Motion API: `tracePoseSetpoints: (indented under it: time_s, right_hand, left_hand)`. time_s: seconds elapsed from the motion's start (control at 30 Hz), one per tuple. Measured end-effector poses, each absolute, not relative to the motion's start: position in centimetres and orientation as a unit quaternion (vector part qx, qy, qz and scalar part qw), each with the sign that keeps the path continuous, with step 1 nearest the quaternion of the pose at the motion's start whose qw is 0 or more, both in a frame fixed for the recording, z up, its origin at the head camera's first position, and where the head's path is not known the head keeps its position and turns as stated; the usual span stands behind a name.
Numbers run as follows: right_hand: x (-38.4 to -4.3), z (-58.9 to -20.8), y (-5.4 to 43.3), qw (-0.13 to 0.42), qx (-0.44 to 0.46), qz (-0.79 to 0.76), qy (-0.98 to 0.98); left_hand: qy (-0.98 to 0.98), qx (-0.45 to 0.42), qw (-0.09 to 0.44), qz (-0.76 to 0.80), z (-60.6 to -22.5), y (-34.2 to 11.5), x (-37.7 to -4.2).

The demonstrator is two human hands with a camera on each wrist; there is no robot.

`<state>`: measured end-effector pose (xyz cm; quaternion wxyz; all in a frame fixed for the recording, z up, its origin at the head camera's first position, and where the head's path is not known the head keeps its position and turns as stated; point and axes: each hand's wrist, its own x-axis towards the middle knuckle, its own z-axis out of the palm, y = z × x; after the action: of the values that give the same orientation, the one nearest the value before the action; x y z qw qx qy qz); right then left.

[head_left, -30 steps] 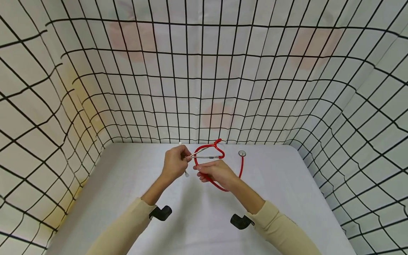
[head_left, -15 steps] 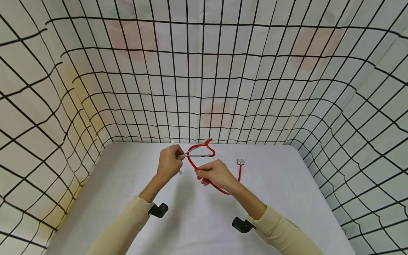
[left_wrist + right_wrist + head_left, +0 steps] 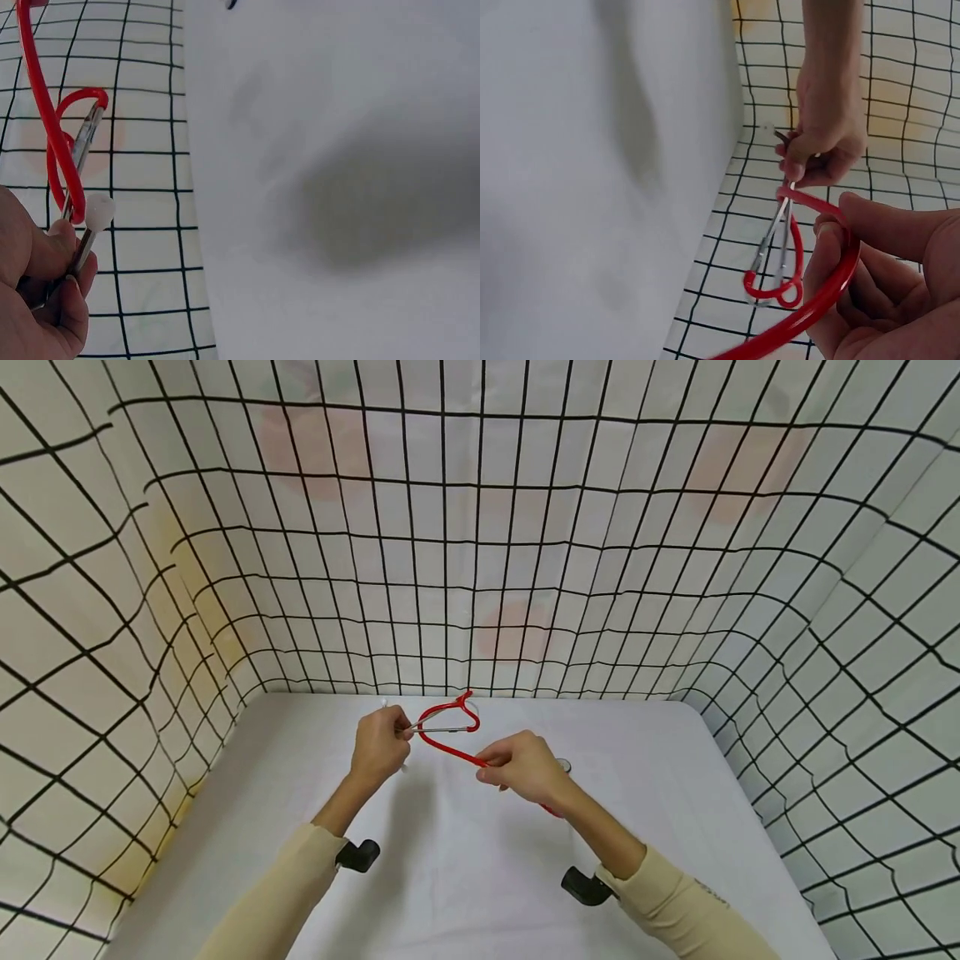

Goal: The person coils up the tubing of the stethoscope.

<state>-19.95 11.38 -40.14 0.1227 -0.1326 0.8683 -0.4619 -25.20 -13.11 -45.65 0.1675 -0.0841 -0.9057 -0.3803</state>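
Note:
A stethoscope with red tubing [image 3: 452, 750] is held up over the table between both hands. My left hand [image 3: 379, 745] grips its metal ear tubes close to the white ear tips; one ear tip [image 3: 99, 212] pokes out beside the fingers in the left wrist view. To the right, my right hand [image 3: 523, 767] pinches the red tube [image 3: 821, 304] between thumb and fingers. From the left hand the tubing loops round the metal ear tubes [image 3: 784, 244] and runs across to the right hand. The round chest piece [image 3: 564, 766] shows just past the right hand, which partly hides it.
A white-covered table [image 3: 465, 877] lies beneath the hands. Black grid netting [image 3: 480, 552] over white cloth walls closes in the back and both sides. Black camera mounts [image 3: 587, 887] sit at both wrists, below beige sleeves [image 3: 262, 893].
My left hand has moved left with the ear tubes. The right hand has slid along the tube and shifted slightly right, stretching the tubing between them. The chest piece has dropped nearer the right hand.

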Motion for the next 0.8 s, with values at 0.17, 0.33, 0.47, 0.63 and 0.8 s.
tracePoseSetpoints:
  time_s: [0.17,0.33,0.47,0.63,0.8]
  right_hand:
    - [-20.0,-39.3,11.4,0.095,-0.132,-0.454,0.876]
    - [-20.2,-38.1,11.3,0.075,-0.135,-0.460,0.875]
    - [-20.6,-36.9,11.2,0.072,-0.161,-0.446,0.878]
    - [-21.4,-35.7,11.1,0.077,-0.177,-0.422,0.886]
    - [-22.5,-35.5,11.8,0.078,-0.149,-0.430,0.887]
  left_hand:
    - [-0.917,-0.101,0.127,-0.364,-45.6,-12.8,-24.9]
    - [-0.927,-0.141,0.080,-0.337,-45.5,-11.6,-24.2]
    - [-0.928,-0.185,0.046,-0.320,-45.3,-10.6,-23.3]
    - [-0.919,-0.229,0.011,-0.321,-44.8,-9.6,-22.1]
    - [-0.899,-0.275,-0.022,-0.341,-44.0,-9.1,-21.2]
